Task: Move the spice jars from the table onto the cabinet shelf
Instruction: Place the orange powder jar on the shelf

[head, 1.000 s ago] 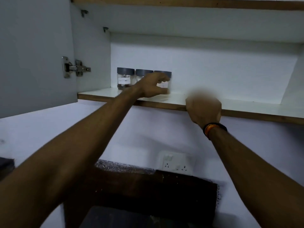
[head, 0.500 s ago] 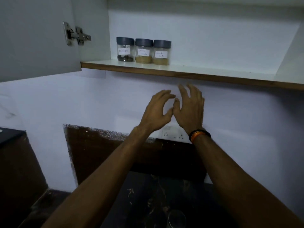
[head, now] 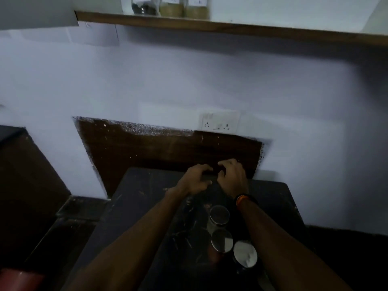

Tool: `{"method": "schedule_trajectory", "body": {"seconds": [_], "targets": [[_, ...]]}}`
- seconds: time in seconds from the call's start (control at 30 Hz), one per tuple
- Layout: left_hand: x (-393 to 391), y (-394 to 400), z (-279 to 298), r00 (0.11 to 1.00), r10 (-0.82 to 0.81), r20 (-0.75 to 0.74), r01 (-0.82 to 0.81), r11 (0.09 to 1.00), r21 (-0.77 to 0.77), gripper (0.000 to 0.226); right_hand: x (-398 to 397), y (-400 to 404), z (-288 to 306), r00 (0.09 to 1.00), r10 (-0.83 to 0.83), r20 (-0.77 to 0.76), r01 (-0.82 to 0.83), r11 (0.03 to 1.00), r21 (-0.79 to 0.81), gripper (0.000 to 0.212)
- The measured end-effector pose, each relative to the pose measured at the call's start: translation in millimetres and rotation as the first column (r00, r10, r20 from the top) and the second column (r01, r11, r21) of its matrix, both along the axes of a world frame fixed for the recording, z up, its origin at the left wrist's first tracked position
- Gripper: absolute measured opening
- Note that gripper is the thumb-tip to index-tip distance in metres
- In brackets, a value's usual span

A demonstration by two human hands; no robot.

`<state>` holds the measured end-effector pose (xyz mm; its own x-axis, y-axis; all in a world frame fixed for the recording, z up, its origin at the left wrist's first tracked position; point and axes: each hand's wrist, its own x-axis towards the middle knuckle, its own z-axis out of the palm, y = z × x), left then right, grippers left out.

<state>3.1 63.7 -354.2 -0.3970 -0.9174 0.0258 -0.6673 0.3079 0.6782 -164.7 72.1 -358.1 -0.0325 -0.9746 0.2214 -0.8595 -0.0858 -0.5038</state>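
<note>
Three spice jars (head: 170, 7) with dark and tan contents stand side by side on the cabinet shelf (head: 231, 28) at the top. On the dark table (head: 147, 206) below, three more jars show their round lids: one (head: 219, 215) just behind my right wrist, one (head: 222, 240) nearer me, and one (head: 245, 254) to its right. At the table's far edge my left hand (head: 196, 181) and my right hand (head: 232, 177) face each other, fingers curled round a dark-lidded jar (head: 211, 175) between them. That jar is barely visible in the dim light.
A white wall socket (head: 219, 122) sits above a dark brown panel (head: 168, 150) behind the table. The open cabinet door (head: 37, 11) hangs at the top left. A dark counter (head: 12, 156) stands at the left, and something red (head: 19, 280) lies at the bottom left.
Both hands dropped from just below the shelf to the far edge of the table and curled around a jar. The view tilted down, bringing the table jars into sight.
</note>
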Motion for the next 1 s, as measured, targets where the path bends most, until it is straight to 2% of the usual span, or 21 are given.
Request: {"method": "schedule_trajectory", "body": {"seconds": [0.2,0.27,0.37,0.43,0.57,0.67,0.9,1.0], "targets": [[-6.2,26.6,-61.5,0.996,-0.074,0.039,0.064,0.972,0.224,0.033,-9.0,51.5,-63.5,0.997,0.006,-0.078,0.012,0.974,0.227,0.033],[-8.4,36.3,-75.0,0.998,-0.061,0.034,0.049,0.961,0.274,0.026,-6.7,69.2,-77.3,0.99,-0.018,-0.139,0.049,0.973,0.226,0.024],[-12.1,49.3,-97.2,0.999,-0.048,0.015,0.041,0.948,0.316,0.024,-1.1,97.0,-102.1,0.942,-0.049,-0.332,0.123,0.971,0.207,0.038],[-13.0,58.6,-108.9,0.997,-0.064,0.031,0.051,0.942,0.331,0.025,1.9,116.2,-119.5,0.926,-0.061,-0.373,0.153,0.963,0.222,0.05],[-10.0,66.1,-121.6,0.998,-0.044,0.039,0.027,0.933,0.36,0.025,5.8,133.5,-143.8,0.935,-0.087,-0.343,0.199,0.932,0.304,0.082],[-6.9,69.8,-126.1,0.998,-0.033,0.06,0.006,0.917,0.399,0.028,5.6,133.5,-156.5,0.922,-0.06,-0.382,0.218,0.897,0.386,0.1],[2.7,81.7,-133.1,0.993,0.094,-0.065,-0.045,0.844,0.534,0.026,6.0,124.4,-165.7,0.92,-0.054,-0.389,0.222,0.889,0.4,0.099],[9.1,88.8,-140.6,0.969,0.206,-0.134,-0.096,0.82,0.564,0.02,11.6,123.5,-163.0,0.947,-0.059,-0.314,0.178,0.914,0.364,0.09]]}}
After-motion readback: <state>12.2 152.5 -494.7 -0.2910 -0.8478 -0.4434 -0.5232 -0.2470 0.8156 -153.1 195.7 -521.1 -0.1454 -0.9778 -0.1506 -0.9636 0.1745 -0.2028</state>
